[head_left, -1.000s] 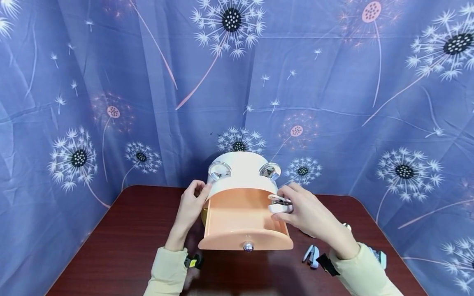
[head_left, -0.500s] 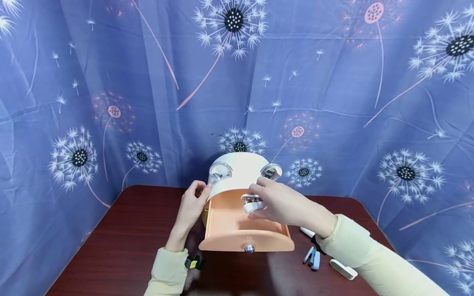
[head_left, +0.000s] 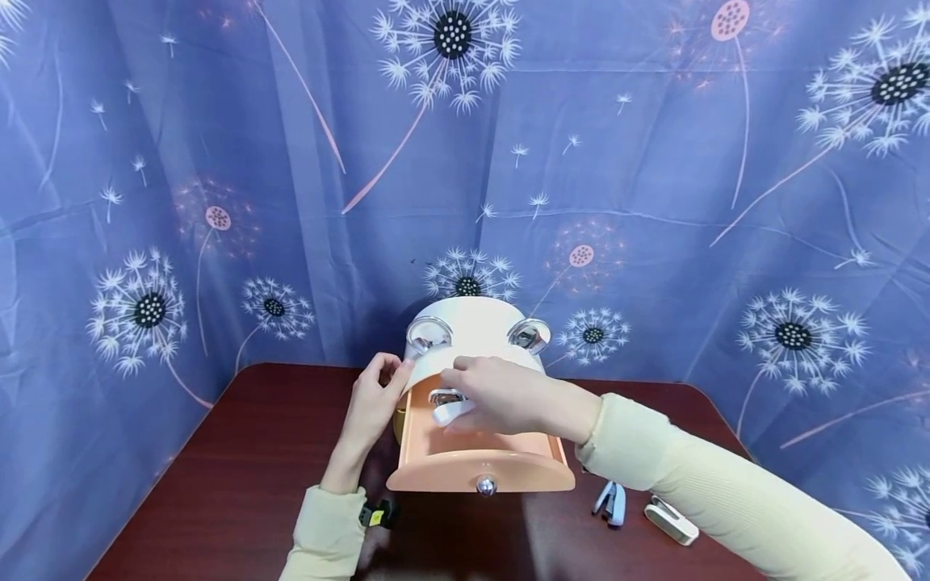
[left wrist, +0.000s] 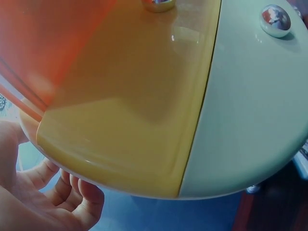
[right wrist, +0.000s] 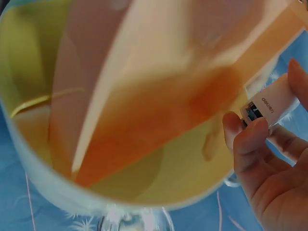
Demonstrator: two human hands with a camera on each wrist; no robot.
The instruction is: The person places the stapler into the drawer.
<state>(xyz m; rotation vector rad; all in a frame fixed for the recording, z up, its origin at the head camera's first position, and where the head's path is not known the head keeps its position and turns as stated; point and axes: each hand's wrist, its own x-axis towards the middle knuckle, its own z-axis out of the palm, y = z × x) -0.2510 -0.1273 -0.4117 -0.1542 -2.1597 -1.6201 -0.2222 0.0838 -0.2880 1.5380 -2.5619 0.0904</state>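
In the head view a white rounded drawer cabinet (head_left: 475,323) has its peach drawer (head_left: 429,474) pulled out. My right hand (head_left: 501,395) pinches a small white stapler (head_left: 452,413) over the left part of this drawer. The right wrist view shows the stapler (right wrist: 275,103) between thumb and fingers, partly covered by them. My left hand (head_left: 372,403) touches the cabinet's left side near the rim. Seen from the left wrist, its bent fingers (left wrist: 89,202) lie by the outer wall, below a yellow drawer front (left wrist: 130,120) and a pale green one (left wrist: 240,106).
Two round chrome mirrors (head_left: 429,333) stick up from the cabinet. To its right on the dark red table (head_left: 276,484) lie a light blue stapler (head_left: 613,504) and a cream stapler (head_left: 672,520). A blue dandelion-patterned curtain (head_left: 349,266) hangs behind and along the sides.
My right hand has carried the white stapler leftward, from the drawer's right edge to above its left part. My left hand and the open drawer have stayed in place.
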